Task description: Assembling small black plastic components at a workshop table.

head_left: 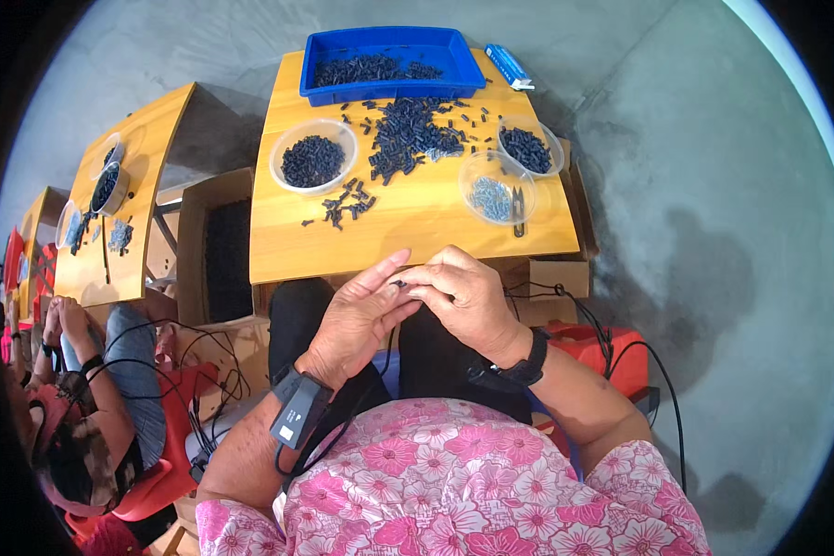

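Note:
My left hand point(360, 317) and my right hand point(461, 295) meet in front of the table's near edge. Between their fingertips is a small black part point(398, 284), mostly covered by the fingers. My left thumb and fingers close around it, while my right thumb and forefinger pinch at its side. On the table, a scatter of loose black cylindrical parts point(347, 206) lies closest to my hands. To the right, a clear round tub point(473, 165) holds small silvery pieces point(491, 198), with dark thread snips point(518, 211) at its right side.
A blue tray point(394, 91) with black parts stands at the table's point(408, 250) far end, beside a blue-and-white box point(508, 68). Black parts fill a left tub point(312, 161) and a right tub point(526, 150). Cables point(612, 347) hang at the right. Another person point(93, 371) sits at left.

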`<state>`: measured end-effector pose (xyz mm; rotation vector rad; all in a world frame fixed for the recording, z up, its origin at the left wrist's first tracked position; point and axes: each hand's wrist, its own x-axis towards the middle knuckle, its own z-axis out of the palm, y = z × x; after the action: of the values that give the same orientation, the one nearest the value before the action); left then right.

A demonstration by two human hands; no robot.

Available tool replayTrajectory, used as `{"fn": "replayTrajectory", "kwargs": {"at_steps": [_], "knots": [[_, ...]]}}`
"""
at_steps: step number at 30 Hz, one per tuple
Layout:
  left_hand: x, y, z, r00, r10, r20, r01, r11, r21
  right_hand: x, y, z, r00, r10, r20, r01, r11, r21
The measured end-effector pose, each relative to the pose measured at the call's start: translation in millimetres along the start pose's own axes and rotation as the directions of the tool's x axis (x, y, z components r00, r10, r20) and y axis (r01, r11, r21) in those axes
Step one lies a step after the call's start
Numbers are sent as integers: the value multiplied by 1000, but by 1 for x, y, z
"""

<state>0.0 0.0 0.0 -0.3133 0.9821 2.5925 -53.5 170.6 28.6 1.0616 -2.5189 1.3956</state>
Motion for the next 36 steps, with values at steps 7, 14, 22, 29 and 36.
{"fn": "replayTrajectory", "kwargs": {"at_steps": [7,14,22,29,36], "knots": [[-2,-2,8,998,59,-10,-58,994,97,2,-1,3,998,-56,-39,55,998,-42],[-5,-2,12,997,80,4,-80,988,135,0,0,3,994,-107,-15,106,992,-67],[-4,8,4,995,99,-30,-90,972,219,4,-4,-5,988,-150,18,151,986,-70],[-3,14,-1,996,85,-38,-52,844,533,2,-2,-7,984,-163,71,167,984,-63],[-5,14,2,996,81,-33,-60,910,409,3,4,-12,985,130,113,-156,949,274]]}}
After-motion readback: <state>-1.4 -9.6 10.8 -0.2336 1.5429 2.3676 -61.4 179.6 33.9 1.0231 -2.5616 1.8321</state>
